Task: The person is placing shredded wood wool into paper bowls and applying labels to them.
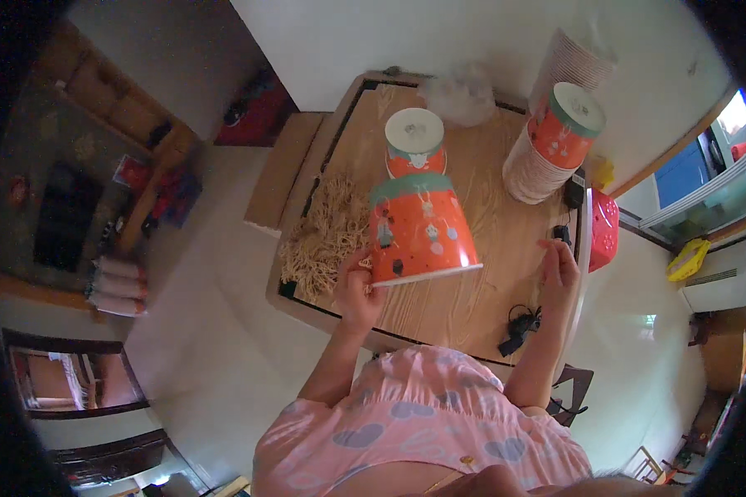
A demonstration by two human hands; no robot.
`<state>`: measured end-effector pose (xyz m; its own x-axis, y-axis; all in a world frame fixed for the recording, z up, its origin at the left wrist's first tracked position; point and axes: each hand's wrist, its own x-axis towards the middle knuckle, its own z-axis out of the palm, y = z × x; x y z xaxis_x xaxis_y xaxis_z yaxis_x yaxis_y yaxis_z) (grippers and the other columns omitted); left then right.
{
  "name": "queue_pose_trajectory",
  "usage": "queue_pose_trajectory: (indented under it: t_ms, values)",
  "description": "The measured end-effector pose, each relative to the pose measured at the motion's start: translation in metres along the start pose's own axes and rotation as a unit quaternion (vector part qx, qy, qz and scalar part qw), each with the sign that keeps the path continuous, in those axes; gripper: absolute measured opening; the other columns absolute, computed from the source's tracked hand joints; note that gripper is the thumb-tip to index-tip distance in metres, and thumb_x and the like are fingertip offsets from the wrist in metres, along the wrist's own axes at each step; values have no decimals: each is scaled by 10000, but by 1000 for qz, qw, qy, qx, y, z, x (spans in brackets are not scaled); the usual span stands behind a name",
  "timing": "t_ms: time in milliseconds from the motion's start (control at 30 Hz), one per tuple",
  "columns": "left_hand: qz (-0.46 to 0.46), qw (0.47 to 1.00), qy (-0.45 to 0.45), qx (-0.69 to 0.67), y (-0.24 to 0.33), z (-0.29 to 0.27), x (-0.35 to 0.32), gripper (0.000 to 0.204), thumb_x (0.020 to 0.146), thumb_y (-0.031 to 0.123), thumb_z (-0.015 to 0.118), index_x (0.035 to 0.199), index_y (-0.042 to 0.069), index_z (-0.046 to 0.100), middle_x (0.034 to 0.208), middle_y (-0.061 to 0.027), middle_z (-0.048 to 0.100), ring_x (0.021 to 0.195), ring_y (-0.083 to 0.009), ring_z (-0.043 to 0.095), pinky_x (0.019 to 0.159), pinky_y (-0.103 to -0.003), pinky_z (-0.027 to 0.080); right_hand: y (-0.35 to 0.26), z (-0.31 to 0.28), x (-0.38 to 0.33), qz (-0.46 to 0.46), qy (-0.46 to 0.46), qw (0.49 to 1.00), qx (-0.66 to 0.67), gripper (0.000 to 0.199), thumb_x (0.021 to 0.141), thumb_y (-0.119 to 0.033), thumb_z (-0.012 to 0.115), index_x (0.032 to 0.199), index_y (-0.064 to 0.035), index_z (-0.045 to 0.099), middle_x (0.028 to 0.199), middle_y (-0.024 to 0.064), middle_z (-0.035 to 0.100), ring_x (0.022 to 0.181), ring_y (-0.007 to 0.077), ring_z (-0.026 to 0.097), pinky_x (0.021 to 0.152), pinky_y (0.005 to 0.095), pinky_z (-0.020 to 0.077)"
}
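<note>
My left hand [359, 296] grips the rim of an orange paper bucket [423, 230] with a green band and small printed figures. The bucket is tilted, its wide white rim toward me and its base away. Just beyond it, a similar orange paper bucket [415, 132] stands upside down on the table. My right hand [560, 272] is raised over the table's right side, fingers loosely bent and apart, with nothing visible in them. A heap of tan cords [327, 228] lies beside my left hand, on the table's left part.
At the back right, another orange bucket [562, 132] sits by tall white stacks of nested buckets [539, 172]. A clear plastic bag [460, 95] lies at the table's far edge. A black cable with an adapter [520, 330] rests near the front right; a red plastic basket [603, 229] stands beyond the right edge.
</note>
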<state>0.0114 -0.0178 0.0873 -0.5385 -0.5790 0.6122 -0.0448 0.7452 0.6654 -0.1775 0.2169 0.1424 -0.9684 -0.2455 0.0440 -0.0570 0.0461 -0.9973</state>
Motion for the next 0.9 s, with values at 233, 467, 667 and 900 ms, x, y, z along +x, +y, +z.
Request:
queue_pose_trajectory:
  t_ms: [233,467,667,900]
  values:
    - [119,991,7,63,3,-4,-8,246,666,7,651,707,59,414,1050,-168,560,749,-270,595,550,-320,492,0,14,-9,30,-69,996,-46,160,904,-153,480,914,-47,600,673,-77,390,588,26,333,509,177,260]
    - [114,991,42,49,-3,0,-11,254,650,-25,641,708,61,409,1038,-161,560,754,-281,591,551,-320,492,-4,32,-28,-43,-160,984,-68,147,784,-34,593,928,-61,607,617,-80,344,535,28,300,479,178,244]
    - [172,981,33,78,8,-8,-3,241,614,-51,624,714,67,439,1036,-139,553,801,-294,578,610,-352,490,12,47,-30,-111,-175,971,-117,298,656,-9,720,918,-70,592,598,-67,306,531,44,287,475,192,247]
    - [173,983,4,57,12,-15,-2,224,598,-79,593,747,54,492,1020,-119,572,778,-284,562,602,-357,463,42,73,-38,-142,-163,971,-105,281,683,-23,717,924,-64,580,578,-50,319,514,49,292,457,198,264]
